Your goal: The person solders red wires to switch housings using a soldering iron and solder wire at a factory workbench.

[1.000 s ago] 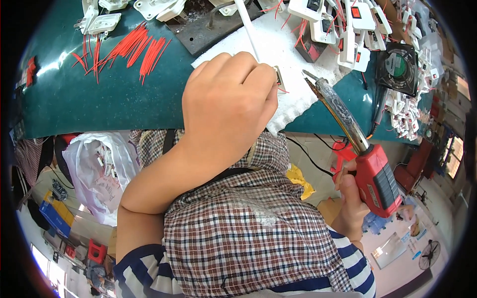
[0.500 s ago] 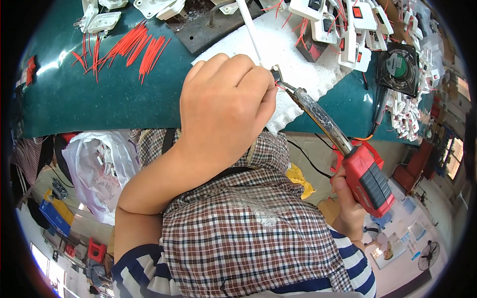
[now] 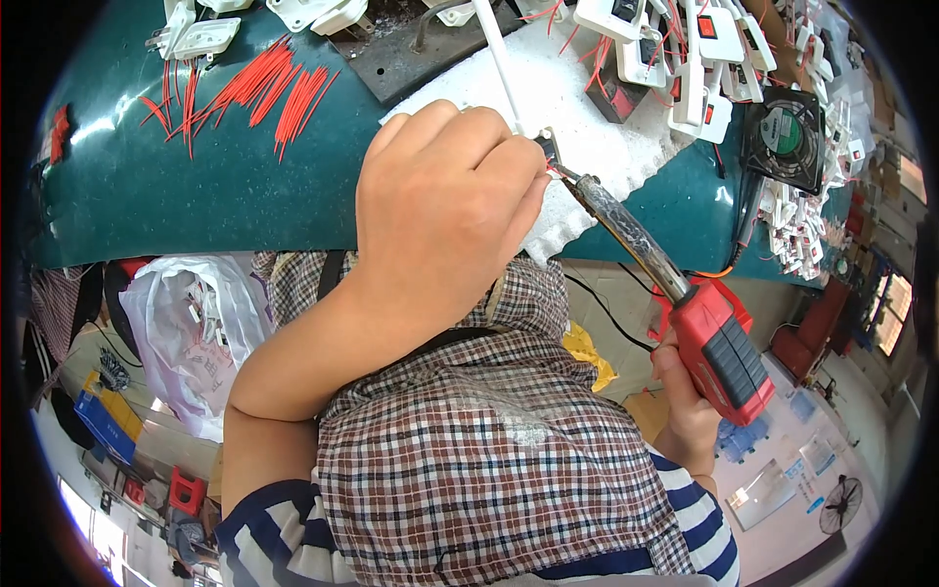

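My left hand (image 3: 445, 201) is closed, palm down, over the edge of a white pad (image 3: 626, 147). Its thumb and forefinger pinch a thin red wire (image 3: 554, 168), of which only a little shows beside the fingertips. Just past them sits a small black switch (image 3: 548, 145), partly hidden by the hand. In my right hand (image 3: 685, 391) is a soldering iron (image 3: 719, 347) with a red and black handle. Its metal barrel slants up and left, and the tip meets the switch near the red wire. A white tube (image 3: 499, 64) slopes down to the far side of my left hand.
Cut red wires (image 3: 256, 83) lie on the green table (image 3: 264, 210) at left. A dark metal block (image 3: 391, 64) stands behind the pad. White housings (image 3: 719, 34) with red switches crowd the far right, near a black fan (image 3: 785, 137). A white plastic bag (image 3: 161, 323) hangs below the table.
Both hands and the soldering iron stay in nearly the same place, the tip still at the switch. The whole view has shifted very slightly.
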Motion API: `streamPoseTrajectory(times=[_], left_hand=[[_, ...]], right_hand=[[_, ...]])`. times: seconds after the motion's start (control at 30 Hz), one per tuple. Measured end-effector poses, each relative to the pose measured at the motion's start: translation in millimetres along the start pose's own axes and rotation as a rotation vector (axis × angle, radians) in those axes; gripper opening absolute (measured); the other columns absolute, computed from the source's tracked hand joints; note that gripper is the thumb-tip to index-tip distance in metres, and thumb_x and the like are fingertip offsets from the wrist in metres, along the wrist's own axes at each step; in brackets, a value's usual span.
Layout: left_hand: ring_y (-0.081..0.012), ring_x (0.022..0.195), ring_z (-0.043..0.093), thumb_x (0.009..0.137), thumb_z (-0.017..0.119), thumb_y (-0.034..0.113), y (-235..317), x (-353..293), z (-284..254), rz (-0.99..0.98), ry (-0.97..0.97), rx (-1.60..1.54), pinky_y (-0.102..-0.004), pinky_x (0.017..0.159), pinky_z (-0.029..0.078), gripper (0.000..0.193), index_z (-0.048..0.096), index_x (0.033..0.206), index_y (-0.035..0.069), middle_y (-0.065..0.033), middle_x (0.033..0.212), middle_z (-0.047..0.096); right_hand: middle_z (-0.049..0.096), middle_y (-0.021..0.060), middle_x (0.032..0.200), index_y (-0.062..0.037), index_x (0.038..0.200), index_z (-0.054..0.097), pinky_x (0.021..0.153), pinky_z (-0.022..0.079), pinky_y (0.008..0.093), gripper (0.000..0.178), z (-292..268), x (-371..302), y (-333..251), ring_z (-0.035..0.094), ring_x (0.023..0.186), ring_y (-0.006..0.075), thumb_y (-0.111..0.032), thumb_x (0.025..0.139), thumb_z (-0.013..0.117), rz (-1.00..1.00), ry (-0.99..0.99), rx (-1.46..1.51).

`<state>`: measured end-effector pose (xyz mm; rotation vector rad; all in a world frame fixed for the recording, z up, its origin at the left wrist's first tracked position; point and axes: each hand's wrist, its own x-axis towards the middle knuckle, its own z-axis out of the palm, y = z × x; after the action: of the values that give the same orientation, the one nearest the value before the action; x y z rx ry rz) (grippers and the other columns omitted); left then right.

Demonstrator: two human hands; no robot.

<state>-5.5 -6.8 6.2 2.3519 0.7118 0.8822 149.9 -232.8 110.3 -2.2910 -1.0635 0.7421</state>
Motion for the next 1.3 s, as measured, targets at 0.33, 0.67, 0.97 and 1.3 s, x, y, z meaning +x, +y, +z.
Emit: streamPoseTrajectory(times=[0.33, 0.67, 0.97, 1.3], left_hand=[[-0.0197, 0.074, 0.058, 0.073, 0.083, 0.01, 1.7, 1.9, -5.7, -0.018, -0.034, 0.0, -0.0344, 0.065, 0.043, 0.014, 0.072, 0.08, 0.013, 0.0017, 0.079, 0.063], [-0.0196, 0.075, 0.058, 0.075, 0.082, 0.011, 1.3, 1.6, -6.9, -0.021, -0.047, 0.006, -0.0346, 0.066, 0.042, 0.012, 0.072, 0.082, 0.013, 0.0018, 0.08, 0.064], [-0.0206, 0.076, 0.057, 0.075, 0.082, 0.015, 0.2, 1.3, -6.9, -0.015, -0.056, 0.017, -0.0359, 0.068, 0.042, 0.013, 0.07, 0.081, 0.012, 0.0005, 0.079, 0.06], [-0.0213, 0.079, 0.056, 0.074, 0.081, 0.018, 0.6, 0.3, -6.9, -0.02, -0.07, 0.024, -0.0385, 0.07, 0.042, 0.016, 0.068, 0.082, 0.013, -0.0004, 0.078, 0.056]], right_hand=[[0.069, 0.0115, 0.087, -0.0014, 0.101, 0.072, 0.063, 0.05, 0.0368, 0.035, -7.3, -7.2, 5.9, 0.066, 0.069, 0.0297, -0.008, 0.068, 0.081, -0.05, 0.02, -0.132], [0.071, 0.0134, 0.091, -0.0004, 0.103, 0.072, 0.065, 0.051, 0.0371, 0.036, -0.2, -3.2, 0.1, 0.067, 0.071, 0.0297, -0.009, 0.069, 0.081, 0.001, 0.006, -0.051], [0.072, 0.0134, 0.095, -0.0018, 0.104, 0.073, 0.076, 0.054, 0.0408, 0.033, -11.1, -13.4, 16.8, 0.07, 0.079, 0.0313, -0.006, 0.072, 0.081, -0.098, 0.028, -0.108], [0.051, 0.0064, 0.07, 0.0014, 0.09, 0.056, 0.047, 0.039, 0.0252, 0.017, 15.3, -5.4, -4.7, 0.046, 0.052, 0.0104, -0.012, 0.089, 0.067, -0.017, 0.225, 0.325]])
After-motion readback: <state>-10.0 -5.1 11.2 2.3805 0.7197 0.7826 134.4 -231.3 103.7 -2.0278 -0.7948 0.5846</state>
